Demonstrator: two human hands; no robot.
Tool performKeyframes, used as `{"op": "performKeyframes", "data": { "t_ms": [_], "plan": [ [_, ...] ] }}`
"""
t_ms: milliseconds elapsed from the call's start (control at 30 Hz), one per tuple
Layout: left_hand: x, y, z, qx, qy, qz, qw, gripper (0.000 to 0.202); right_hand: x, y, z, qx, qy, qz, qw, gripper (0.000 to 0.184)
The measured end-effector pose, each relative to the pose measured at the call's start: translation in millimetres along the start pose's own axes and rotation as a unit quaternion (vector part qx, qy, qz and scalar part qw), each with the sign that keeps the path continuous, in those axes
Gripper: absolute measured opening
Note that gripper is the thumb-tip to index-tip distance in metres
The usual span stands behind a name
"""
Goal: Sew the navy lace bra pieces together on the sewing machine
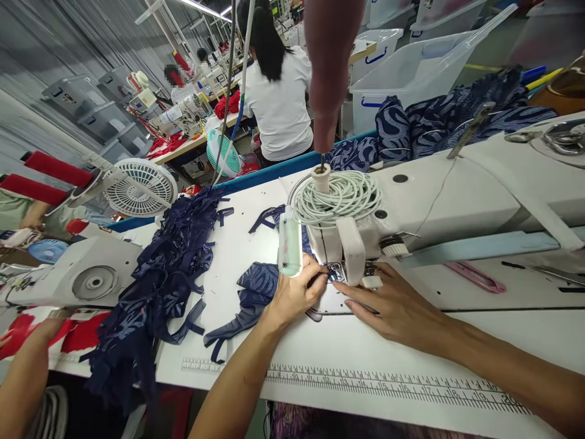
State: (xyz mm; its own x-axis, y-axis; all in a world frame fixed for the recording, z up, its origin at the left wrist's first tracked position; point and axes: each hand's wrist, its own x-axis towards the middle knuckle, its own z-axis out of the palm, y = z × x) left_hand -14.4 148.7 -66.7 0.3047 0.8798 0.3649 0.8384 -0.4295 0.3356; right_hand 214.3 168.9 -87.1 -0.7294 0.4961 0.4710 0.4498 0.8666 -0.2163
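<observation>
My left hand [295, 296] pinches the navy piece [256, 286] at the sewing machine [457, 195] needle; my right hand [388, 305] lies flat and open just beside it. Judged mid-seam. The navy heap [169, 274] lies left of my left hand: sewn or not, I cannot tell.

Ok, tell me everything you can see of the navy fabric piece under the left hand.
The navy fabric piece is dark blue with a paler leaf-like print and looks thin and soft. It lies crumpled on the white table, narrow straps trailing toward the near edge. Its right end reaches the needle of the sewing machine, where the left hand rests on it, fingers curled.
</observation>
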Motion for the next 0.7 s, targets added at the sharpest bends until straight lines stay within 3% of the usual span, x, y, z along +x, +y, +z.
{"op": "performKeyframes", "data": {
  "t_ms": [100, 300, 533, 700],
  "plan": [
    [-1, 0, 1.3, -0.015, 0.002, -0.023, 1.000, 0.013, 1, -1, 0, -0.010, 0.015, -0.001, 1.000, 0.035],
    [-2, -1, 5.4, -0.053, -0.012, -0.084, 0.995, 0.011, 11, -10, -4, -0.010, -0.041, 0.000, 0.999, 0.041],
    [1, 2, 3.4, -0.062, -0.014, -0.074, 0.995, 0.015, 7, -4, -6, -0.027, -0.012, -0.014, 0.999, 0.040],
    [0, 0, 4.5, -0.088, 0.018, -0.058, 0.994, 0.016, 11, -7, -4, -0.039, -0.043, -0.003, 0.998, 0.041]
  ]
}}
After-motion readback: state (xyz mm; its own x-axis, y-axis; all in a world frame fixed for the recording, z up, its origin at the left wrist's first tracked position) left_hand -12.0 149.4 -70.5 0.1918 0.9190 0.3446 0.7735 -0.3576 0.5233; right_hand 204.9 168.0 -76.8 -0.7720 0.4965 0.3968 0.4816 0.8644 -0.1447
